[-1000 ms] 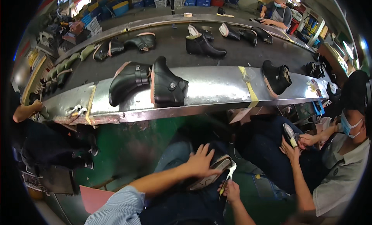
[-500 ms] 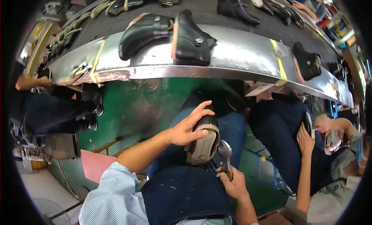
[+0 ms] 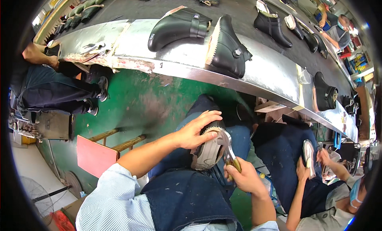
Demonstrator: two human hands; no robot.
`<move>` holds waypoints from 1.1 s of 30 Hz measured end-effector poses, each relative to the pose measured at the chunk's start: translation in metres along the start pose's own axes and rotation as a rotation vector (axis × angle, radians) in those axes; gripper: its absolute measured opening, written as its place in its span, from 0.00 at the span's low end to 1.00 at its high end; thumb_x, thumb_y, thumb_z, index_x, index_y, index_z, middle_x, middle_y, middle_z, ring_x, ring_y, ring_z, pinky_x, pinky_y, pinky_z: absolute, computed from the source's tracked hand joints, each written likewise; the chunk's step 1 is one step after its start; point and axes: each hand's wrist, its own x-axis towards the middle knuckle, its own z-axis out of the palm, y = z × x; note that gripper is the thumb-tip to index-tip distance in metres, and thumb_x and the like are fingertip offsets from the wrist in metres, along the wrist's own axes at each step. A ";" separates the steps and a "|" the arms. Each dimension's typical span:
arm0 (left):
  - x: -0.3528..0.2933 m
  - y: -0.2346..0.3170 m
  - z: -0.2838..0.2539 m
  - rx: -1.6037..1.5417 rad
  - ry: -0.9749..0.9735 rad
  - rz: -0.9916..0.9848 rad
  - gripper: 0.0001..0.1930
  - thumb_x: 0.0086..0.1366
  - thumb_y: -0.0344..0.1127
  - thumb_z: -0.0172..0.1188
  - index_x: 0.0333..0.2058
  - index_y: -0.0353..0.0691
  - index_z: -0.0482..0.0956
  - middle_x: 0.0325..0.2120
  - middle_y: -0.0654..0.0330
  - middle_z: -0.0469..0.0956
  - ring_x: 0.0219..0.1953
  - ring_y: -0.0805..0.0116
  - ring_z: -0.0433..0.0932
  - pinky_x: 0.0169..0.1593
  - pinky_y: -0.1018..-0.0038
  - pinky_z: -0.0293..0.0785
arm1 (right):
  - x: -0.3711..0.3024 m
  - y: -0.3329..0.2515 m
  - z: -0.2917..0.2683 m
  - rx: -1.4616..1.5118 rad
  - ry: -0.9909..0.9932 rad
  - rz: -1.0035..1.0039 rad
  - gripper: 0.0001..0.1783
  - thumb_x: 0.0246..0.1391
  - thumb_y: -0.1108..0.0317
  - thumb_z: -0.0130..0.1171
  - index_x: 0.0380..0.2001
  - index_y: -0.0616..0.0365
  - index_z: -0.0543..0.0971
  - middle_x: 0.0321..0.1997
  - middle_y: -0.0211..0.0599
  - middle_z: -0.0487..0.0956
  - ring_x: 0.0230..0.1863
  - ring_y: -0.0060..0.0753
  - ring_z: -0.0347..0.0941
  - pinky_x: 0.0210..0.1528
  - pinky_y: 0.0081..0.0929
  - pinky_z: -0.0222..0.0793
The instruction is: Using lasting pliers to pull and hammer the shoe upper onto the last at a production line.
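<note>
A black boot [image 3: 207, 154] rests in my lap with its pale grey underside up and a stitched beige edge round it. My left hand [image 3: 195, 131] is wrapped over its far end, fingers on the dark upper and thumb near the stitched edge. My right hand [image 3: 246, 176] is closed round the handles of metal lasting pliers [image 3: 227, 143]. Their curved head is at the upper right edge of the boot's underside; whether the jaws pinch the edge, I cannot tell. A dark blue apron [image 3: 187, 201] covers my lap.
Ahead runs a metal-edged bench [image 3: 175, 70] bearing black boots [image 3: 230, 50]. To my left stands a pink-topped stool [image 3: 95, 156]; a fan [image 3: 36, 197] is lower left. On my right, a seated co-worker's hand [image 3: 303, 169] holds a shoe. Another person's legs [image 3: 59, 87] are at far left.
My right hand has lifted the pliers up and against the edge of the boot. My left hand keeps its hold. The whole view has tilted, shifting the bench. The co-worker's shoe has turned, showing its pale underside.
</note>
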 end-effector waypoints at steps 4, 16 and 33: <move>0.005 -0.020 0.003 -0.028 0.035 -0.028 0.24 0.64 0.34 0.60 0.59 0.39 0.68 0.61 0.48 0.65 0.66 0.49 0.61 0.67 0.60 0.59 | 0.044 0.044 0.011 -0.456 0.393 -0.529 0.11 0.58 0.74 0.57 0.43 0.65 0.74 0.30 0.48 0.77 0.27 0.45 0.77 0.32 0.34 0.72; 0.008 -0.030 0.018 -0.165 0.162 -0.164 0.22 0.64 0.32 0.58 0.57 0.39 0.72 0.62 0.50 0.66 0.66 0.59 0.63 0.67 0.66 0.58 | 0.000 0.021 -0.002 -0.362 0.184 -0.198 0.14 0.60 0.72 0.54 0.48 0.66 0.72 0.35 0.50 0.78 0.32 0.45 0.79 0.36 0.35 0.75; 0.005 -0.027 0.019 0.002 0.029 -0.193 0.35 0.62 0.35 0.62 0.67 0.42 0.59 0.68 0.42 0.53 0.70 0.48 0.54 0.69 0.63 0.56 | 0.038 0.037 0.007 -0.255 0.461 -0.308 0.14 0.62 0.66 0.54 0.45 0.65 0.73 0.27 0.32 0.78 0.28 0.26 0.74 0.35 0.24 0.71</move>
